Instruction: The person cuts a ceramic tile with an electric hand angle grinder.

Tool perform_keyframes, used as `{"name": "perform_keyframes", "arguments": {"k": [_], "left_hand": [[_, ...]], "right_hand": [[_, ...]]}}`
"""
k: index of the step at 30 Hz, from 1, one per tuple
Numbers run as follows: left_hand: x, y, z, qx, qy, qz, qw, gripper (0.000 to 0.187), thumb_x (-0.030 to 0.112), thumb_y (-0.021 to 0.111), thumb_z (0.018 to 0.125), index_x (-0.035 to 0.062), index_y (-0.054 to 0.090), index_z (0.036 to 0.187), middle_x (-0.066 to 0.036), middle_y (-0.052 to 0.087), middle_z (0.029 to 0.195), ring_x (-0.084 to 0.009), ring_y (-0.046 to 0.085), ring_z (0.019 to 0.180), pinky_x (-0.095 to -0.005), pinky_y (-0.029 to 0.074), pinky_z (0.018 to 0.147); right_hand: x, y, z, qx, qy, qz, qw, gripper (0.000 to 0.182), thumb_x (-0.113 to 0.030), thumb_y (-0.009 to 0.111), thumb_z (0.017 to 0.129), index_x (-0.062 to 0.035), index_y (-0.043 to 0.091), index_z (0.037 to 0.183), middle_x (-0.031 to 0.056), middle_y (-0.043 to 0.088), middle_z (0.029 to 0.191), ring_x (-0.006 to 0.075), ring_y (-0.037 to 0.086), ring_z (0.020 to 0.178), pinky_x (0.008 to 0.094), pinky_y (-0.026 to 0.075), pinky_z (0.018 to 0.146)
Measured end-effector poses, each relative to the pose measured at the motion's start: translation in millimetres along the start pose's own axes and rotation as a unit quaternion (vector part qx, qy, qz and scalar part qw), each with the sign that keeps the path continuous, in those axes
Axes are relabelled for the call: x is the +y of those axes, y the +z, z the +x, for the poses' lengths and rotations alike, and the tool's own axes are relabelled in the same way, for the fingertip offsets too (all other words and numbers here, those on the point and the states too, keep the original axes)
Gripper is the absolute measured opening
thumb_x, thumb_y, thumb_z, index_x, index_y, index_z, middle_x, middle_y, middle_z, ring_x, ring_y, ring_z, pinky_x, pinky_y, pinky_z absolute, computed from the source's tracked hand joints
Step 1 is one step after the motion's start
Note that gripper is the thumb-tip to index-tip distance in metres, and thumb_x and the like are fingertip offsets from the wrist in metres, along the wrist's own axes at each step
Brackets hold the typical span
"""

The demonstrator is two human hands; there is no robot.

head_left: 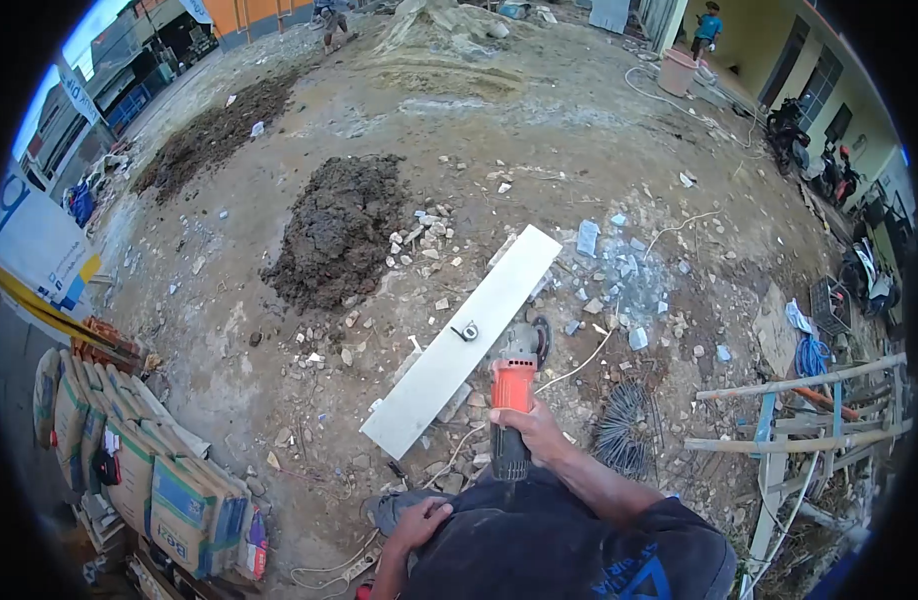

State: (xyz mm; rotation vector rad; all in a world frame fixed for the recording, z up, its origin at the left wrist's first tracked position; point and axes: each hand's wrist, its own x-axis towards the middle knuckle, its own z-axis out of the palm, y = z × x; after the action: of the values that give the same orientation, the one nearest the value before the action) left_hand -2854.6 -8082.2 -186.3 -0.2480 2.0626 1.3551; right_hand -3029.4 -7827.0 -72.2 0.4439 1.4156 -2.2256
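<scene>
A red and black angle grinder (513,390) is upright in front of my body, with my right hand (537,430) wrapped round its body. The grinder's disc (542,342) is at the right edge of a long pale board (429,378) lying slantwise on the ground. On the board sits a small tape measure (468,331). My left hand (419,522) rests by my knee, near the dark shirt, its fingers close together; what they hold, if anything, cannot be made out.
Stacked sacks (184,510) stand at lower left. A dark soil heap (341,232) and broken tile pieces (588,238) lie beyond the board. Wire coils (627,430) and a wooden frame (804,443) are at right. A person (708,30) stands at upper right.
</scene>
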Motion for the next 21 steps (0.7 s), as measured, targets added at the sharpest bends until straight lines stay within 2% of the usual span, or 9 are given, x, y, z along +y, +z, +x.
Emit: {"name": "perform_keyframes", "arguments": {"k": [2,4,5,7,9,12,15,17,21], "left_hand": [[47.8,10.1,14.4,0.005,-0.017,0.037,0.999,0.052,0.048,0.061,0.092,0.0042,0.066,0.12,-0.012,0.069,0.088,-0.0202,0.064,0.081,-0.0338,0.05,0.076],[72.9,14.2,20.0,0.06,-0.008,0.004,0.998,0.039,0.036,0.061,0.094,0.0029,0.067,0.114,-0.008,0.068,0.088,-0.014,0.061,0.081,-0.03,0.049,0.075],[81.2,16.2,22.9,0.048,-0.013,0.004,0.999,0.039,0.036,0.061,0.094,0.0029,0.067,0.114,-0.008,0.068,0.088,-0.014,0.061,0.081,-0.03,0.049,0.075],[91.0,12.7,35.3,0.162,0.029,-0.051,0.985,0.033,0.031,0.065,0.092,0.0023,0.069,0.109,-0.005,0.066,0.082,-0.0095,0.059,0.074,-0.0272,0.048,0.069],[88.3,13.0,54.2,0.206,0.031,-0.068,0.976,0.032,0.028,0.067,0.09,0.0019,0.069,0.108,-0.006,0.065,0.075,-0.0108,0.058,0.067,-0.028,0.048,0.065],[85.2,15.5,82.5,0.291,0.008,-0.104,0.951,0.03,0.026,0.071,0.086,0.0017,0.07,0.104,-0.005,0.061,0.064,-0.0116,0.056,0.059,-0.0293,0.047,0.059],[56.5,18.8,115.2,0.293,-0.028,-0.096,0.951,0.033,0.032,0.072,0.085,0.0019,0.07,0.097,-0.006,0.059,0.061,-0.0135,0.056,0.058,-0.0301,0.047,0.058],[34.6,26.9,134.4,0.279,-0.076,-0.02,0.957,0.042,0.044,0.071,0.084,0.0029,0.069,0.089,-0.008,0.06,0.062,-0.0213,0.06,0.057,-0.0339,0.047,0.058],[17.5,64.4,142.9,0.332,-0.162,-0.077,0.926,0.053,0.057,0.064,0.084,0.0047,0.068,0.084,-0.012,0.064,0.068,-0.0314,0.065,0.066,-0.041,0.05,0.064]], "right_hand": [[-8.5,-61.3,11.3,0.088,-0.003,0.029,0.996,0.036,-0.014,0.077,0.08,-0.0051,0.055,0.107,0.0031,0.06,0.085,0.0139,0.062,0.073,0.0308,0.052,0.065],[-29.0,-99.8,10.3,0.132,0.01,0.051,0.99,0.033,-0.014,0.076,0.081,-0.0058,0.055,0.105,0.0035,0.059,0.084,0.0155,0.061,0.072,0.0321,0.053,0.064],[-41.5,-114.5,11.9,0.18,0.032,0.086,0.979,0.03,-0.018,0.073,0.082,-0.0062,0.054,0.102,0.0074,0.06,0.08,0.0202,0.062,0.067,0.037,0.055,0.062],[-48.8,-141.6,20.6,0.233,0.054,0.121,0.963,0.028,-0.021,0.07,0.083,-0.0065,0.054,0.1,0.0112,0.061,0.077,0.0249,0.063,0.063,0.0418,0.056,0.059],[-49.5,-167.7,40.2,0.3,0.067,0.193,0.932,0.025,-0.023,0.069,0.084,-0.0073,0.055,0.098,0.0123,0.061,0.075,0.0275,0.064,0.066,0.0457,0.056,0.062],[-60.3,-185.0,66.7,0.305,0.096,0.204,0.925,0.023,-0.025,0.068,0.085,-0.0078,0.056,0.095,0.0129,0.062,0.076,0.0291,0.064,0.068,0.0476,0.056,0.064],[-71.9,-175.1,97.6,0.289,0.135,0.17,0.932,0.021,-0.028,0.066,0.087,-0.0084,0.058,0.092,0.0138,0.063,0.076,0.0304,0.063,0.068,0.0476,0.055,0.067],[-79.4,-171.1,116.5,0.254,0.158,0.144,0.943,0.02,-0.029,0.063,0.088,-0.0097,0.059,0.091,0.0154,0.064,0.079,0.0309,0.063,0.068,0.0472,0.055,0.066],[-111.0,-186.3,159.5,0.162,0.2,0.053,0.965,0.019,-0.031,0.06,0.09,-0.012,0.061,0.094,0.0161,0.064,0.08,0.0311,0.062,0.068,0.0458,0.054,0.065]]}}
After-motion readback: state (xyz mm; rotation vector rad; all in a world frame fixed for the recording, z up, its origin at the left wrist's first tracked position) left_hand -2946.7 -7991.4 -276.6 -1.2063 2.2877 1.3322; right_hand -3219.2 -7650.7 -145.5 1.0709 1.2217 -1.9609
